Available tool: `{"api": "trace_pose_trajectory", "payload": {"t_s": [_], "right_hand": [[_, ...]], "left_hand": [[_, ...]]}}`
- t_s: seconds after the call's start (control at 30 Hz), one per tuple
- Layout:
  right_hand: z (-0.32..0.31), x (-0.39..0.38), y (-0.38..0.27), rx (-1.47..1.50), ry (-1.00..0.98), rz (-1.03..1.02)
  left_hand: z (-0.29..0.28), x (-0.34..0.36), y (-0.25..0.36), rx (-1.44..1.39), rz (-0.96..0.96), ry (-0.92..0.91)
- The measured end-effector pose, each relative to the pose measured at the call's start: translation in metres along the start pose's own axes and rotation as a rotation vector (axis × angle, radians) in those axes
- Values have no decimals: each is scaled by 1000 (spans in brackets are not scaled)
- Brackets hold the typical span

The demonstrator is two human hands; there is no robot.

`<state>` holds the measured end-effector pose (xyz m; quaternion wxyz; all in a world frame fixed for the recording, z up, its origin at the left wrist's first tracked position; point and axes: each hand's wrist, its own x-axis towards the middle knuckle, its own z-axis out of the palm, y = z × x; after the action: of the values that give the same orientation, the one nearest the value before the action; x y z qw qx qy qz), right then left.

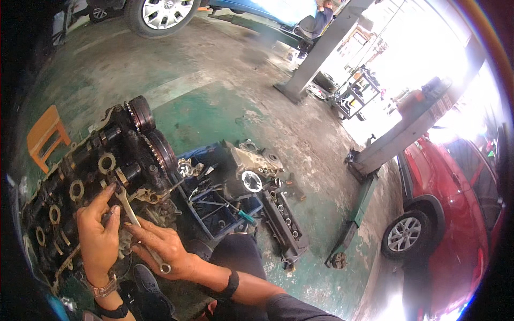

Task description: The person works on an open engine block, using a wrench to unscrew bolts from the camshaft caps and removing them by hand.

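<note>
The right hand (167, 250) was clamped around the shank of a combination wrench (127, 206), whose ring end stuck out below the fingers. The wrench's upper end met the greasy engine (126, 140) at its right edge, below two chain sprockets (160, 152) at the far right corner. The left hand (98, 232), with a wristwatch (104, 285) at its wrist, had thumb and forefinger apart, the forefinger's tip just beside the wrench's upper end; whether it touched the wrench could not be told.

A blue crate (202, 223) stood right of the engine, a metal housing (235, 161) at its far edge and a teal-handled tool (246, 216) near its right edge. A valve cover (284, 224) lay on the floor (316, 214) beside that right edge. A red car (452, 214) stood well apart.
</note>
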<state>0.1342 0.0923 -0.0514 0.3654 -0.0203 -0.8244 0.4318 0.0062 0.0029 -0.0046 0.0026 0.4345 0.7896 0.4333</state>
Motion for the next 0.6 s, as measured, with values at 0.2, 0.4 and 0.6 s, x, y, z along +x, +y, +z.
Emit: {"api": "trace_pose_trajectory", "payload": {"t_s": [0.2,0.4,0.6], "right_hand": [[-19,1,7,74,43,84],[-31,1,14,640,153,453],[-31,-5,13,383,115,336]], "left_hand": [[0,0,2,-39,-72,-13],[2,0,0,-29,-60,-10],[2,1,1,-52,-77,-28]]}}
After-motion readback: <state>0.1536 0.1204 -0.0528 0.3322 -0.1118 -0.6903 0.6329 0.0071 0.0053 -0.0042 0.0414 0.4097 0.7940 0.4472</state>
